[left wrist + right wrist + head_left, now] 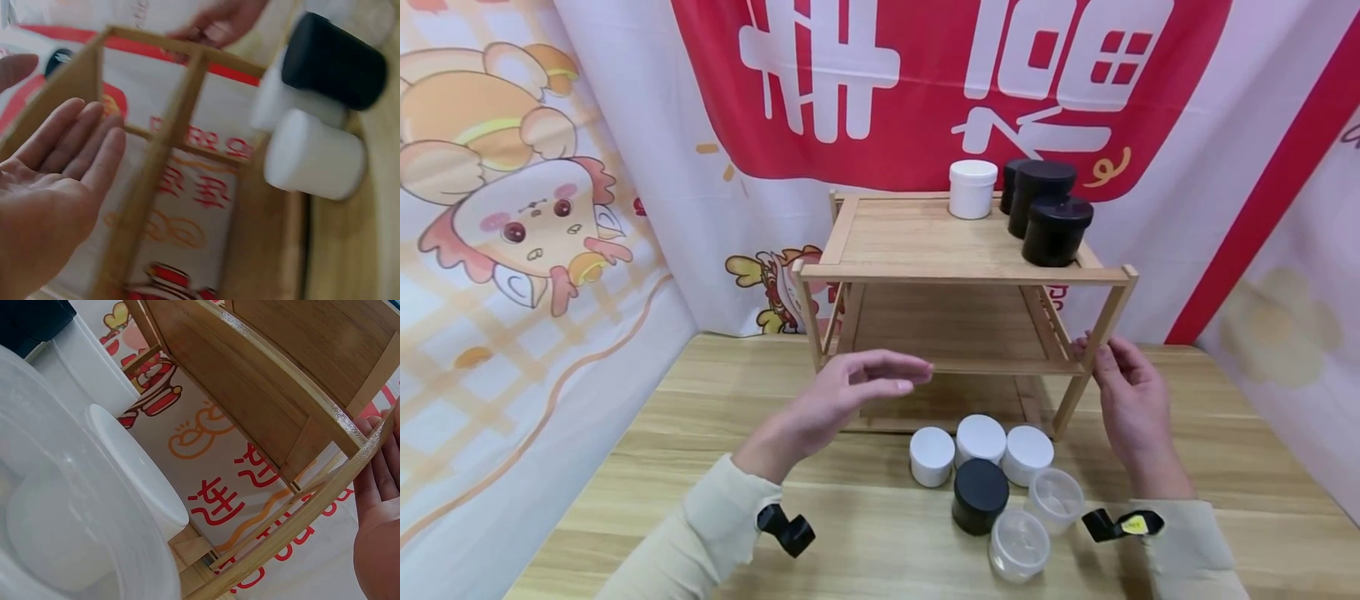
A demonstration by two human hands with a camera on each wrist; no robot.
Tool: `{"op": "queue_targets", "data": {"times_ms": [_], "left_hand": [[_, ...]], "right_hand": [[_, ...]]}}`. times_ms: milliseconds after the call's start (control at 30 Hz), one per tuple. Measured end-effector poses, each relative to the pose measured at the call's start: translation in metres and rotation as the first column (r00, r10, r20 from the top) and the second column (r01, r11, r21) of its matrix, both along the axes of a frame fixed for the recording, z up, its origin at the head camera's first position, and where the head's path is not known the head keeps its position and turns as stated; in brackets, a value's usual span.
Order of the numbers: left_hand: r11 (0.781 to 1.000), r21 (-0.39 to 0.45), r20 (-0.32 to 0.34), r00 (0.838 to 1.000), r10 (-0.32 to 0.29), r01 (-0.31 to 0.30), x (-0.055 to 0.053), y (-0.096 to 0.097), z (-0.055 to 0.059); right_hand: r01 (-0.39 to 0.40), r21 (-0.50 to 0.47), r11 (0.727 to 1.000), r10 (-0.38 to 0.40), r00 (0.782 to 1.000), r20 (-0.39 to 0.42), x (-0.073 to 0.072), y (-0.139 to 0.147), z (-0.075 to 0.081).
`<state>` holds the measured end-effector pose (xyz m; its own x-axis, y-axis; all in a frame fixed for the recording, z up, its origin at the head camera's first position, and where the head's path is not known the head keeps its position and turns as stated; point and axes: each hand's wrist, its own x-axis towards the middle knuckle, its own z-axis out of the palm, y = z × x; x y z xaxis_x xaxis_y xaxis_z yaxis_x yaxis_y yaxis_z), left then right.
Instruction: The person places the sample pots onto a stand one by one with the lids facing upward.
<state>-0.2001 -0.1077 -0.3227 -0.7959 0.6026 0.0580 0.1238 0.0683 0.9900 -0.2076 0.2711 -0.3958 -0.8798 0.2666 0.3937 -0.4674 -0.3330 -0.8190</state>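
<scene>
A three-tier wooden shelf rack (925,271) stands on the table. My right hand (1131,400) is at its right front leg, the thumb beside the post and fingertips reaching behind it; in the right wrist view the fingers (382,472) meet the wood. My left hand (842,400) hovers before the middle tier with fingers extended and nothing in them. On the top tier stand a white jar (973,190) and several black jars (1057,233). In front of the rack are three white jars (932,457), a black jar (981,497) and two clear jars (1019,546).
The wood-grain table (700,467) spreads around the rack. Behind it hangs a red and white printed cloth (917,92). A patterned curtain (535,275) closes off the left side, and pale cloth (1292,333) the right.
</scene>
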Motion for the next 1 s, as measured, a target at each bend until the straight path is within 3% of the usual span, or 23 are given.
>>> {"op": "queue_targets", "data": {"times_ms": [233, 567, 733, 1000], "left_hand": [[1.000, -0.008, 0.072, 0.997, 0.006, -0.005, -0.007, -0.011, -0.046], [0.998, 0.051, 0.183, 0.982, 0.035, -0.045, -0.009, -0.013, -0.093], [0.996, 0.092, 0.223, 0.975, -0.017, -0.003, -0.009, -0.008, -0.110], [0.995, 0.094, 0.218, 0.975, -0.044, 0.023, -0.012, -0.004, -0.126]], "right_hand": [[0.009, 0.037, 0.999, -0.009, 1.000, 0.011, -0.001, 0.000, 0.000], [0.015, 0.046, 0.999, -0.017, 0.999, 0.033, 0.000, 0.002, 0.000], [0.008, 0.025, 1.000, -0.009, 1.000, 0.025, -0.001, 0.002, -0.002], [0.010, 0.010, 1.000, -0.010, 1.000, 0.025, -0.002, 0.002, -0.001]]}}
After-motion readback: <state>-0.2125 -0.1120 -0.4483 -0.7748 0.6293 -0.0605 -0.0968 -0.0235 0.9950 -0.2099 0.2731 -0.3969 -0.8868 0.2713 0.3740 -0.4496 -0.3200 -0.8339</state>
